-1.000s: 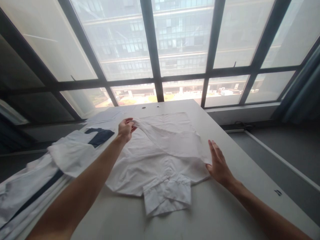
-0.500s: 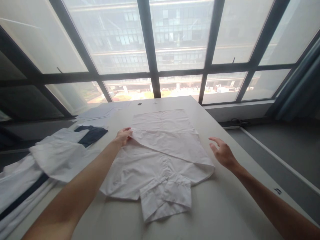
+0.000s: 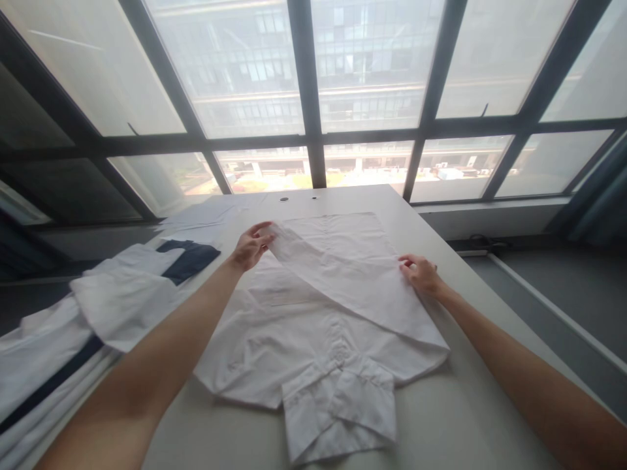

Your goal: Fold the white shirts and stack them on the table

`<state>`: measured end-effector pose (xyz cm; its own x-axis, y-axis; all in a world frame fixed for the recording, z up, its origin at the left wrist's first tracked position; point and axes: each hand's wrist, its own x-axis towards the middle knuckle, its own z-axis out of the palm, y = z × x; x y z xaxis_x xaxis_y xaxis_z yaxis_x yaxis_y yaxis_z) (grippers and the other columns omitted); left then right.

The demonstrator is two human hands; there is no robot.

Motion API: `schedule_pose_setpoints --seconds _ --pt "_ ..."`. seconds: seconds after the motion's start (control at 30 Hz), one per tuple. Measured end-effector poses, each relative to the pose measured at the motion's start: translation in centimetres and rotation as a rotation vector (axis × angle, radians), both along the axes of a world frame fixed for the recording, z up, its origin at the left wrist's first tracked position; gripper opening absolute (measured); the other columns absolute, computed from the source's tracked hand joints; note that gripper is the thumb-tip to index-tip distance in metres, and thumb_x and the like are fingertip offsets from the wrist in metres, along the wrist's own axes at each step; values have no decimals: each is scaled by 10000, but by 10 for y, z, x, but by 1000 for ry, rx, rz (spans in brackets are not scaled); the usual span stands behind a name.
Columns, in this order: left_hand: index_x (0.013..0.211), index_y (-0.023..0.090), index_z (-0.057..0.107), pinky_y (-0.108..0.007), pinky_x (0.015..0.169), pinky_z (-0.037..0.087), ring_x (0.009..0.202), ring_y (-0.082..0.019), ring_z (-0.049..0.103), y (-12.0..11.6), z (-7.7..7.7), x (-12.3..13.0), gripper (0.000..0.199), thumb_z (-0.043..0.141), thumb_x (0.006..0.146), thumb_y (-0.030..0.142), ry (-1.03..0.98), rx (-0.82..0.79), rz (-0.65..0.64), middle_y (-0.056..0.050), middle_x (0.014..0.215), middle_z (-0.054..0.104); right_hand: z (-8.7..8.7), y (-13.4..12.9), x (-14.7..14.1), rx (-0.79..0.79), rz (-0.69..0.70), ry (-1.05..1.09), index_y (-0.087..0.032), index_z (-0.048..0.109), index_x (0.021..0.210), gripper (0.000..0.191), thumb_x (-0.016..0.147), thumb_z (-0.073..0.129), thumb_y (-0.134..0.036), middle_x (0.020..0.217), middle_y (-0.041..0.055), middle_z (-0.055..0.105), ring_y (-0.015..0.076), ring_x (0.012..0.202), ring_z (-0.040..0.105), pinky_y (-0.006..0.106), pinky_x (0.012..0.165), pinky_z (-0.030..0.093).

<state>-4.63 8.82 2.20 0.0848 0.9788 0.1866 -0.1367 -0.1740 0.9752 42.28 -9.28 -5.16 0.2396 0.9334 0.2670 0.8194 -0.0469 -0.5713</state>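
Note:
A white shirt [image 3: 313, 352] lies on the white table, buttoned front up, its collar towards me. One sleeve is laid across the body as a diagonal flap, and the hem end stretches towards the window. My left hand [image 3: 252, 246] pinches the end of that flap and holds it a little raised, left of the shirt's middle. On the right edge of the shirt, my right hand [image 3: 420, 274] has its fingertips closed on the cloth near the flap's upper edge. Part of the shirt's far left side is hidden behind the flap.
To the left lies a heap of white and dark garments [image 3: 132, 294]. Behind it, white sheets [image 3: 200, 219] lie on the table [image 3: 490, 405]. Two small round dark spots show near the far edge. Large windows stand beyond, with a curtain [image 3: 600, 179] at right.
My left hand has lifted the flap's end and moved it away from me. My right hand has come in from beside the shirt and taken hold of its right edge. The view has shifted slightly.

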Motion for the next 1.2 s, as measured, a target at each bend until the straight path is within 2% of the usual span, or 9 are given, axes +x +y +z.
schedule_pose_setpoints --seconds 0.07,0.2,0.37,0.5,0.63,0.8,0.9,1.07,1.2 --pt "1171 188 681 -306 750 572 838 -186 686 7 -3 1 620 889 594 276 153 52 45 -61 974 710 -5 1 2 14 -38 -10 -253 720 1049 275 865 537 -345 876 30 757 256 962 681 518 1053 324" --pt "1109 137 708 -364 839 569 897 -234 694 13 -23 0 449 788 686 265 763 100 267 -91 1019 713 -15 1 1 75 -52 -96 -241 719 1020 284 856 532 -378 872 49 740 278 1003 649 548 1062 293" --pt "1152 129 705 -436 1140 389 1250 -303 557 5 -40 7 382 597 785 132 972 190 379 -150 1287 608 -21 -1 0 113 -43 -135 -238 715 1023 295 864 513 -383 879 58 732 282 1016 630 564 1074 270" --pt "1202 181 706 -386 1181 335 1326 -261 506 -23 -48 35 372 524 879 156 1125 305 235 -109 1371 595 -22 -2 4 111 -10 -141 -231 711 1052 316 880 491 -377 930 73 736 296 1045 628 544 1036 342" --pt "1503 221 475 -561 1204 217 1494 -334 275 -59 -60 66 543 420 1010 444 1461 293 34 -123 1610 356 -13 -5 -2 140 -18 -146 -210 703 1091 334 909 448 -327 1114 114 718 302 1115 625 529 1035 399" --pt "1585 284 322 -611 1203 126 1534 -346 152 -76 -67 76 645 315 1017 589 1541 228 -20 -90 1672 219 4 -35 -28 102 256 -196 -189 593 1372 465 981 383 -330 1451 124 569 265 1365 495 450 1150 366" --pt "1585 295 323 -617 1201 128 1537 -343 141 -75 -68 74 642 300 1016 592 1547 236 10 -80 1673 219 1 -68 -36 -71 384 -330 -199 393 1544 575 1021 343 -433 1609 110 372 283 1508 283 557 1209 234" --pt "1584 320 324 -655 1188 118 1540 -364 103 -69 -70 73 654 273 1008 625 1533 216 23 -66 1680 197 -11 -102 -30 -168 363 -433 -208 290 1588 602 1046 260 -469 1652 112 245 272 1538 189 630 1204 151" --pt "1582 320 327 -649 1192 107 1543 -351 98 -69 -72 74 655 256 1011 632 1520 226 56 -61 1682 192 -10 -84 -22 -110 228 -332 -182 393 1542 555 1042 272 -392 1617 131 337 274 1513 274 609 1197 213"
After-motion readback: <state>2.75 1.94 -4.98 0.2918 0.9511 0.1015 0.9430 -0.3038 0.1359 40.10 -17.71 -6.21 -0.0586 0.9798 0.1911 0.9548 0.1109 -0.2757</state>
